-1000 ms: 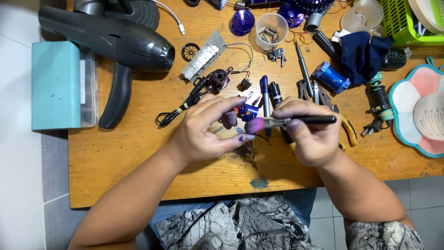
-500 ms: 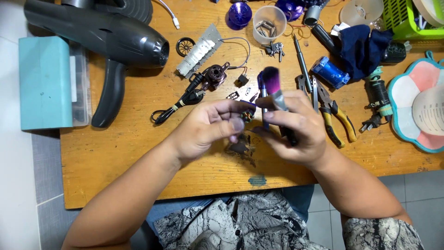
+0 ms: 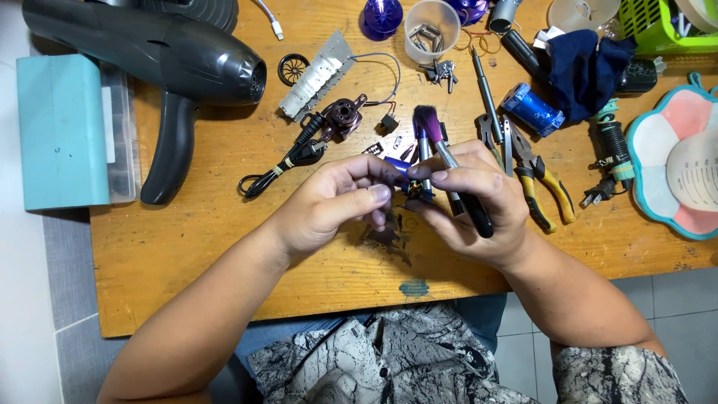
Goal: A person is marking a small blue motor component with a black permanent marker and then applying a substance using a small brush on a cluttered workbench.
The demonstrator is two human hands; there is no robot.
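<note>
Both hands met over the middle of the wooden table (image 3: pixel 224 247). The left hand (image 3: pixel 329 206) had its fingers (image 3: pixel 378 193) curled narrow, thumb and forefinger pinching a small motor part (image 3: pixel 413 191) with copper windings and a blue edge. The right hand (image 3: pixel 479 206) closed its fingers (image 3: pixel 449 177) on the same part from the other side and also clasped a brush (image 3: pixel 441 153), whose black handle ran down across the palm and whose purple bristles stood up just beyond the fingertips.

Beyond the left fingers lay a small brown motor (image 3: pixel 342 117) with a black cord (image 3: pixel 288 161), and farther off a black hair dryer (image 3: pixel 164 67). Well to the left of that hand sat a teal box (image 3: pixel 60 131), rectangular, with a clear plastic case beside it. Just right of the right fingers lay pliers (image 3: pixel 538 176) with yellow-and-black handles. Past them rested a blue cylinder (image 3: pixel 532 110), a dark blue cloth (image 3: pixel 587 67), and a clear cup (image 3: pixel 431 30) holding small metal bits.
</note>
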